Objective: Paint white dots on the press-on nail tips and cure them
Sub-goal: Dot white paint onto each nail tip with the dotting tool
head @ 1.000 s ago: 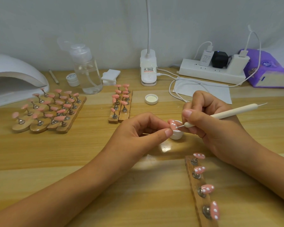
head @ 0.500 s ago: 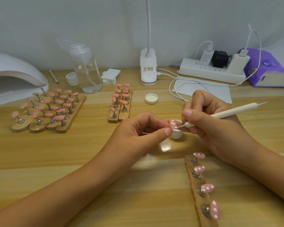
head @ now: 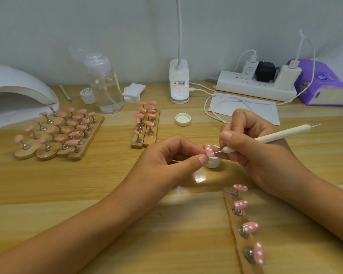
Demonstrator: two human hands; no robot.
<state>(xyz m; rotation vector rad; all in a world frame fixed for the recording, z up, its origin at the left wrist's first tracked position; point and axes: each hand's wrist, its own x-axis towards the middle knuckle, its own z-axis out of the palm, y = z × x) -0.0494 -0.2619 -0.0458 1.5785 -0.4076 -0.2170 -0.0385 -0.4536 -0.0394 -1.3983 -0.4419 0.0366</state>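
Note:
My left hand point(head: 166, 161) pinches a pink nail tip point(head: 208, 150) between thumb and fingers, just above a small white paint pot point(head: 213, 163). My right hand point(head: 253, 149) grips a white dotting pen point(head: 273, 137) and its metal point touches the tip, which carries a few white dots. A wooden strip point(head: 239, 230) at the lower right holds several pink tips with white dots. Plain pink tips stand on wooden holders at the left point(head: 57, 133) and at the centre point(head: 146, 123). The white curing lamp point(head: 14, 95) sits at the far left.
A clear pump bottle point(head: 105, 86), a small white jar point(head: 88, 95), cotton pads point(head: 133, 92) and a clip lamp base point(head: 179, 84) line the back. A white lid point(head: 183, 119), a power strip point(head: 257, 85) with cables, and a purple tissue pack point(head: 325, 86) lie to the right.
The pen point has shifted slightly on the held tip; another white dot shows there. Both hands stay in place.

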